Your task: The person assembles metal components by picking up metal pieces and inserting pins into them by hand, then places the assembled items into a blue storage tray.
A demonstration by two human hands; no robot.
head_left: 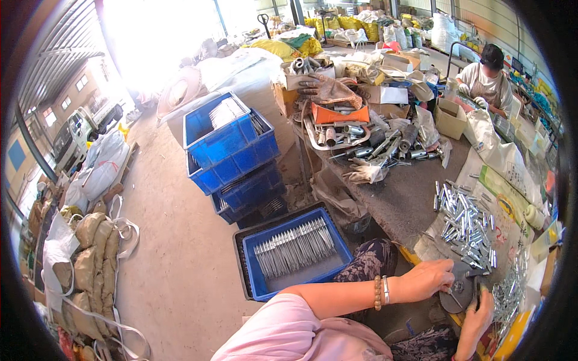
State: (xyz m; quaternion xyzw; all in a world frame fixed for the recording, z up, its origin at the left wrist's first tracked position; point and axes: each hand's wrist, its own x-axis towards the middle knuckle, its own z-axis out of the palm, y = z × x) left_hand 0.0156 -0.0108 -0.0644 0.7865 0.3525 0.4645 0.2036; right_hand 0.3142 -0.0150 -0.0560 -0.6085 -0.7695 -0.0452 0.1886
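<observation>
At the near right edge of the bench, my left hand [426, 280], with a beaded bracelet and a metal bangle on its wrist, is closed in a pinch. A thin metal pin [456, 299] shows at its fingertips, over a grey round metal disc [450, 301]. My right hand [478, 317] is curled beside the disc, its fingers round something dark that I cannot make out. Just beyond both hands lies a heap of short silvery metal sleeves [460, 225]. To the right of my right hand is a pile of thin metal rods [510, 295].
Left of the bench, a blue crate [346, 256] holds rows of metal pins. Stacked blue crates [226, 144] stand behind it. Gloves [328, 90], an orange container [340, 114] and metal tubes crowd the bench's far end. Another person [489, 84] sits at the far right.
</observation>
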